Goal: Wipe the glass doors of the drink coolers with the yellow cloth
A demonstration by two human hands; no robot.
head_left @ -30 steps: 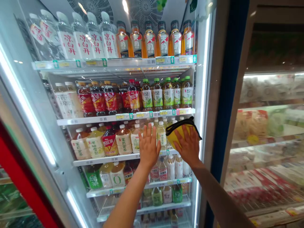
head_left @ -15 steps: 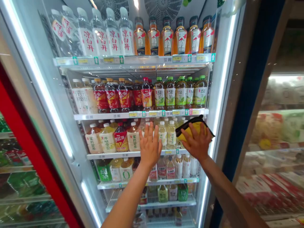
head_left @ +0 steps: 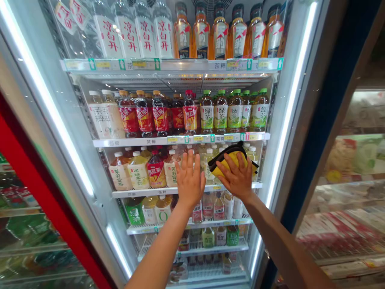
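My left hand (head_left: 190,182) is raised with its fingers stretched and its palm toward the front of a lit drinks cooler, apparently flat on clear glass. Right of it, my right hand (head_left: 237,178) presses a yellow cloth with a black border (head_left: 215,169) against the same surface, fingers spread over it. The cloth is bunched, and part of it is hidden under the fingers. Behind both hands runs a shelf of tea bottles, among them a red-labelled bottle (head_left: 156,172) and a pale-labelled bottle (head_left: 138,172).
Green-capped tea bottles (head_left: 221,114) stand a shelf higher, with large water bottles (head_left: 126,34) and amber bottles (head_left: 219,36) at the top. A bright light strip (head_left: 288,108) edges the cooler's right side. A red frame (head_left: 39,184) slants at left.
My right hand has slid left with the cloth, closer to my left hand. My left hand keeps about the same place. The view has tilted down slightly and moved closer.
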